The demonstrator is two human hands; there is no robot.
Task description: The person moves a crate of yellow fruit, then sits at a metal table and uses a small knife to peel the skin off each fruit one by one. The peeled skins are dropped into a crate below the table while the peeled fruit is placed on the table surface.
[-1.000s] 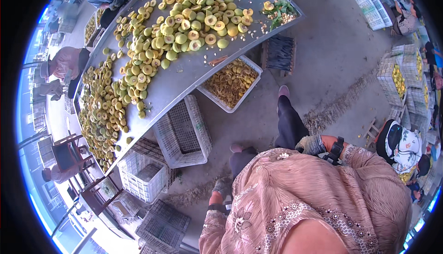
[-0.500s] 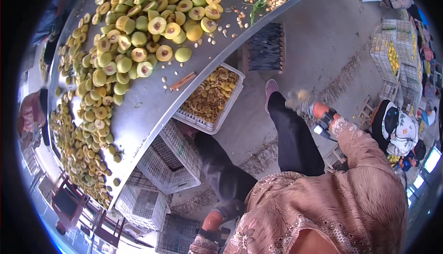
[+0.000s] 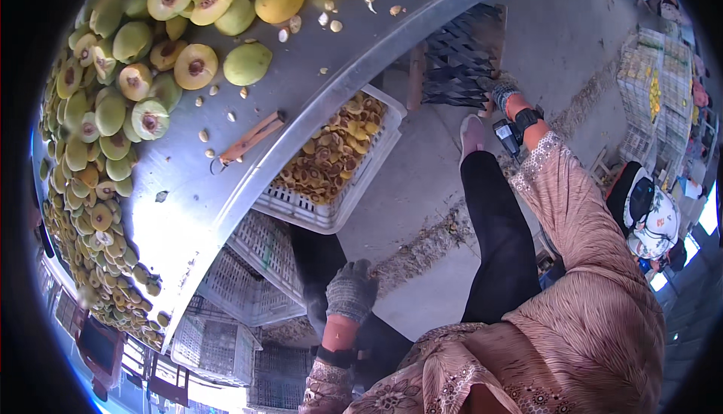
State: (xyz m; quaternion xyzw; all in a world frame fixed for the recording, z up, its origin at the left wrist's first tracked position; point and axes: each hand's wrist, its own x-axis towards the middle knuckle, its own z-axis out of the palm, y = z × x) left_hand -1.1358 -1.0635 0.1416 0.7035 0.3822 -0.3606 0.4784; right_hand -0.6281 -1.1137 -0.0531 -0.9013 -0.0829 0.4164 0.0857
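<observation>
Woven-strap stool (image 3: 458, 59) on floor (image 3: 422, 162) beside metal table (image 3: 294, 75). My gloved right hand (image 3: 504, 92) at its near right corner; cannot tell whether fingers grip. Left hand (image 3: 352, 291) loose, empty, over my leg (image 3: 388, 342). Stool likely light, seat springy; stiff wooden rail (image 3: 416, 75) best hold.

A stool (image 3: 459, 60) stands on the floor (image 3: 557, 56) at about 1 o'clock in the view, just beyond the counter (image 3: 376, 53). Black strips, criss-crossed and jagged-looking, fill its seat between brown wooden rails; the gloved right hand (image 3: 503, 92) is at its 5 o'clock corner, any grip unclear.
</observation>
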